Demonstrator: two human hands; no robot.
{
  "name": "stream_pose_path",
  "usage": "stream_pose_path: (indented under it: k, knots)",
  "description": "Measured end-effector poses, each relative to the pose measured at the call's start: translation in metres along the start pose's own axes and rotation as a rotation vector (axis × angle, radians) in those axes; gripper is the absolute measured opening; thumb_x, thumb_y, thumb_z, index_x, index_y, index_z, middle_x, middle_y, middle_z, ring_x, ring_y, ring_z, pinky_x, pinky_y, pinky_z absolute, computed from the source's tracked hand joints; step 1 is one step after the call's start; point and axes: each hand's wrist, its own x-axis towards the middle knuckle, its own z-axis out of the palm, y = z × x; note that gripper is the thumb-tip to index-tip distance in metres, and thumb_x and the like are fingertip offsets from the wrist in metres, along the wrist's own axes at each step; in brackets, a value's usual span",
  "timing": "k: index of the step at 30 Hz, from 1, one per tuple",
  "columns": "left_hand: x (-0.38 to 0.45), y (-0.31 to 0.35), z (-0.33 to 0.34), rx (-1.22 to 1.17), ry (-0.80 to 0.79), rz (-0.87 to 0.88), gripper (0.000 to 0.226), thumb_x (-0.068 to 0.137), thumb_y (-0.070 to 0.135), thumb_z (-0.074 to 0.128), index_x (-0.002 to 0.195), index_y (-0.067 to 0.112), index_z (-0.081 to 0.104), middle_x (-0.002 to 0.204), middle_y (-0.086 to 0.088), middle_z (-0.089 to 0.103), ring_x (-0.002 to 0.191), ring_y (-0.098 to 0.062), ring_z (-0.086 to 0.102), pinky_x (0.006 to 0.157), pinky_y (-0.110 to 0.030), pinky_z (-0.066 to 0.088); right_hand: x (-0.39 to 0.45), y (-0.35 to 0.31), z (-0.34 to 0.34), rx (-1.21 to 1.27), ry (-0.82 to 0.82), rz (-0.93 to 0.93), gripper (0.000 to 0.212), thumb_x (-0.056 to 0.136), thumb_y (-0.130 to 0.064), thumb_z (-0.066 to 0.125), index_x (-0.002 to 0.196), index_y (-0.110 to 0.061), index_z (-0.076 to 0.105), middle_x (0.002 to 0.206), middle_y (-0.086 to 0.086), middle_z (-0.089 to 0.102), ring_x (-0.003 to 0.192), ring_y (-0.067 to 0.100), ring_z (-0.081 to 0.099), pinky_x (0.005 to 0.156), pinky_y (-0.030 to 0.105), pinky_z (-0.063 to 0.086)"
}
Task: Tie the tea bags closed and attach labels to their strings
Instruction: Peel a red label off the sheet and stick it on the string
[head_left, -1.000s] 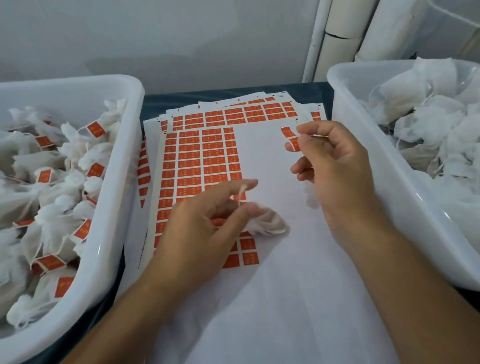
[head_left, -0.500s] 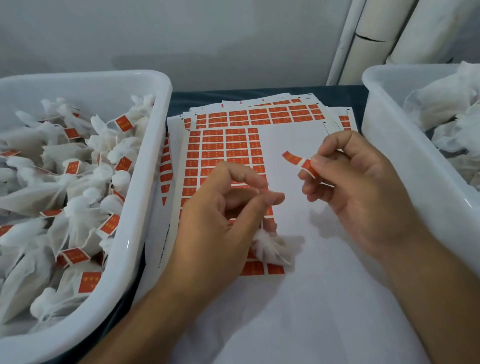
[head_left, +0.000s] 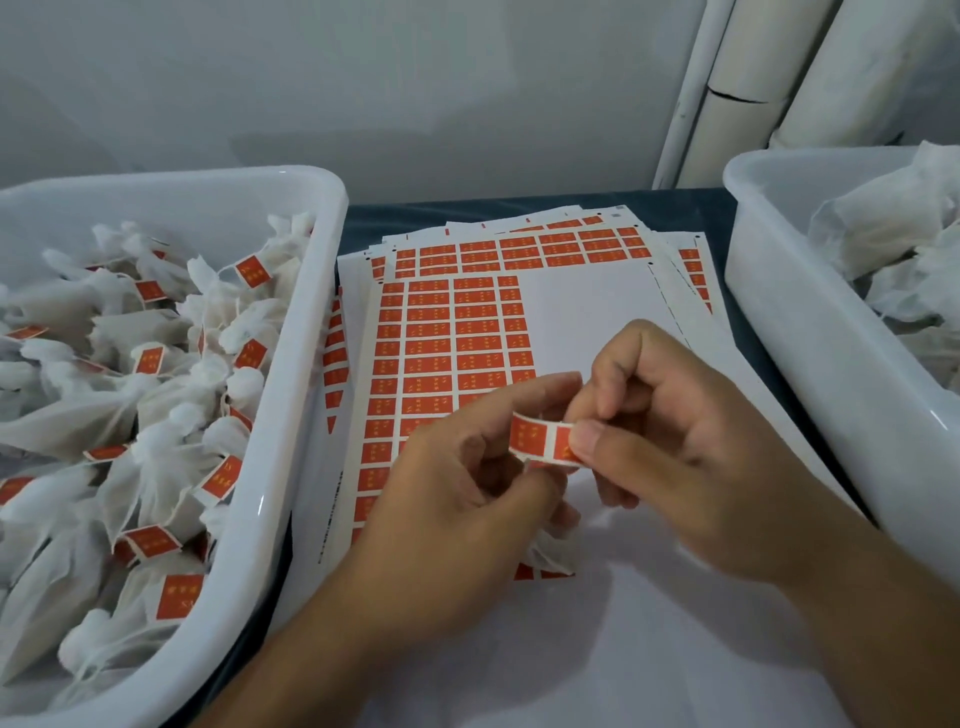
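Our right hand (head_left: 691, 447) pinches glossy orange label (head_left: 540, 439) | left hand (head_left: 467, 483) curls around gauzy tea bag (head_left: 553, 551), centre | labelled bags in smooth white tub (head_left: 311, 322), 9 o'clock

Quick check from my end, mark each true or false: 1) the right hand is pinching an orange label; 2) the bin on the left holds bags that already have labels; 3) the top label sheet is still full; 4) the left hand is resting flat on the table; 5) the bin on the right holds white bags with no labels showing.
1. The right hand pinches the orange label: true.
2. The left bin holds labelled bags: true.
3. The top label sheet is full: false; its right part is bare white.
4. The left hand rests flat: false; its fingers are curled, meeting the label, with a tea bag beneath.
5. The right bin shows no labels: true.
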Motion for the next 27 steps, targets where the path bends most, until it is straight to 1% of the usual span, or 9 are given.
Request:
stream_pose_path:
  k: [3,7,11,14,17,19,22,24,27]
  knots:
    - [0.0,0.002,0.0,-0.012,-0.012,-0.022,0.056,0.094,0.002,0.062,0.134,0.041,0.062,0.111,0.012,0.075,0.079,-0.023,0.077,0.071,-0.029,0.063,0.0,-0.001,0.002,-0.129,0.009,0.013,0.02,0.095,-0.024,0.063,0.092,-0.037,0.048,0.088,-0.011,0.07,0.079,0.006,0.068,0.065,0.015,0.052]
    - [0.0,0.0,-0.001,-0.048,-0.034,-0.036,0.061,0.09,0.002,0.062,0.14,0.037,0.058,0.117,0.01,0.073,0.079,-0.025,0.076,0.073,-0.031,0.063,0.0,-0.001,0.004,-0.236,0.058,0.018,0.02,0.094,-0.021,0.065,0.091,-0.031,0.048,0.086,-0.009,0.071,0.076,0.008,0.068,0.063,0.015,0.052]
    - [-0.001,-0.001,0.0,-0.081,-0.052,-0.059,0.057,0.091,0.009,0.058,0.141,0.038,0.057,0.118,0.008,0.073,0.085,-0.027,0.076,0.076,-0.031,0.063,0.0,-0.002,0.008,-0.298,0.098,0.005,0.022,0.093,-0.026,0.068,0.088,-0.032,0.047,0.083,-0.008,0.07,0.07,0.011,0.067,0.061,0.011,0.049]
    - [0.0,0.0,-0.001,-0.077,-0.044,-0.052,0.052,0.095,0.012,0.05,0.139,0.039,0.059,0.108,0.007,0.075,0.079,-0.025,0.075,0.073,-0.028,0.062,0.001,-0.003,0.008,-0.321,0.101,0.021,0.021,0.094,-0.029,0.068,0.089,-0.029,0.048,0.082,-0.008,0.07,0.07,0.013,0.067,0.06,0.013,0.049]
    - [0.0,0.001,0.001,-0.061,-0.023,-0.022,0.044,0.102,0.018,0.042,0.133,0.044,0.06,0.107,0.015,0.076,0.073,-0.017,0.075,0.067,-0.022,0.061,0.001,-0.004,0.009,-0.334,0.11,0.035,0.019,0.093,-0.027,0.067,0.088,-0.026,0.048,0.081,-0.011,0.07,0.069,0.015,0.067,0.058,0.017,0.052]
    - [-0.001,0.002,0.003,-0.044,0.005,-0.027,0.041,0.104,0.023,0.04,0.13,0.048,0.059,0.111,0.022,0.073,0.078,-0.01,0.075,0.065,-0.016,0.058,0.001,-0.005,0.01,-0.344,0.125,0.04,0.02,0.093,-0.026,0.067,0.088,-0.025,0.048,0.08,-0.011,0.07,0.068,0.017,0.068,0.057,0.023,0.054]
    - [-0.002,0.0,0.006,-0.002,0.031,-0.035,0.038,0.108,0.024,0.039,0.139,0.045,0.05,0.108,0.038,0.067,0.085,0.016,0.067,0.066,-0.001,0.049,0.0,-0.006,0.012,-0.373,0.164,0.051,0.023,0.095,-0.025,0.071,0.089,-0.027,0.048,0.08,-0.006,0.073,0.071,0.016,0.073,0.06,0.032,0.058]
    - [0.002,0.002,0.008,0.06,0.032,-0.051,0.045,0.11,0.014,0.039,0.141,0.046,0.039,0.098,0.055,0.057,0.083,0.032,0.055,0.064,0.006,0.041,0.001,-0.005,0.014,-0.428,0.197,0.043,0.022,0.093,-0.028,0.071,0.091,-0.029,0.049,0.081,-0.013,0.074,0.07,0.006,0.072,0.06,0.021,0.056]
    - [0.014,0.006,0.01,0.081,0.034,-0.118,0.054,0.107,0.004,0.042,0.138,0.046,0.028,0.085,0.067,0.043,0.08,0.039,0.047,0.064,0.008,0.038,0.0,-0.004,0.016,-0.513,0.219,0.059,0.022,0.091,-0.039,0.07,0.104,-0.032,0.053,0.074,-0.024,0.071,0.067,-0.008,0.067,0.058,0.004,0.046]
